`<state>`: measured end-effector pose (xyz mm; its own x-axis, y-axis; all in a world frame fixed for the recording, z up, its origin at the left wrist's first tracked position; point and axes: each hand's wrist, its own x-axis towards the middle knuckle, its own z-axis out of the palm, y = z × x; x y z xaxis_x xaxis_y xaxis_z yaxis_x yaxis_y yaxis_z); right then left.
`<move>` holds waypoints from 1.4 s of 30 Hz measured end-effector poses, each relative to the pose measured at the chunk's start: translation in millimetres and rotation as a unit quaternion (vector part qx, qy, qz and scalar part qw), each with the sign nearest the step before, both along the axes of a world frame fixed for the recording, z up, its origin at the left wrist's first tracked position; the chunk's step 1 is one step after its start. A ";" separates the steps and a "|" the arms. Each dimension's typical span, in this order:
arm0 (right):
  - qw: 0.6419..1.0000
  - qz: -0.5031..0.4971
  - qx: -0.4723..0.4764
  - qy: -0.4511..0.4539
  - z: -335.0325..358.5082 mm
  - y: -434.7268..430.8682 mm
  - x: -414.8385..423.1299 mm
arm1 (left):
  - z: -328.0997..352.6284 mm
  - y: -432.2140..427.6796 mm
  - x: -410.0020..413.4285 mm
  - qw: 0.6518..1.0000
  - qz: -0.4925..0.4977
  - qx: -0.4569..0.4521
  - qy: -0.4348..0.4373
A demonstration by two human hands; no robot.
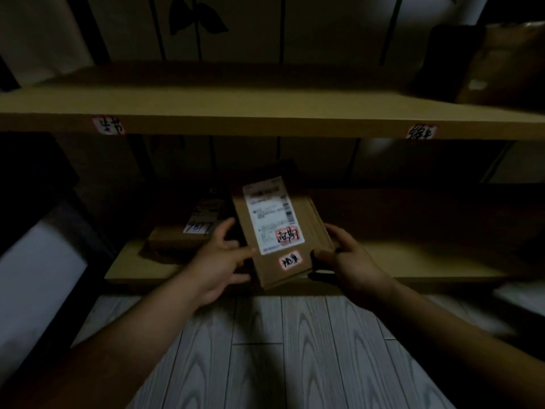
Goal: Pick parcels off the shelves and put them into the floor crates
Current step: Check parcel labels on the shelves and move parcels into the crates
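dim, underexposed | corners near black | wide-angle edge bending | soft motion blur

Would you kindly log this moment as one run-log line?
stage: pick | parcel: flat cardboard, at lower shelf front | left hand: grip on left edge | right hand: grip on right edge

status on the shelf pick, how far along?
Done: cannot tell, no crate is in view. In hand: left hand and right hand hold a labelled parcel at the lower shelf's front edge. Left: crating it, then a second parcel lying on that shelf beside the left hand and a brown parcel on the upper shelf, far right.
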<state>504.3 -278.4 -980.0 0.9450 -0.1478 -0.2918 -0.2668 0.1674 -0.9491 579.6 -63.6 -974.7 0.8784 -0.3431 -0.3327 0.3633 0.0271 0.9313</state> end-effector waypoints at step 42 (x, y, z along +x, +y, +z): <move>0.981 -0.023 -0.117 0.155 141.4 -38.1 -182.7 | 151.7 -77.4 -171.4 0.987 -0.081 0.133 0.046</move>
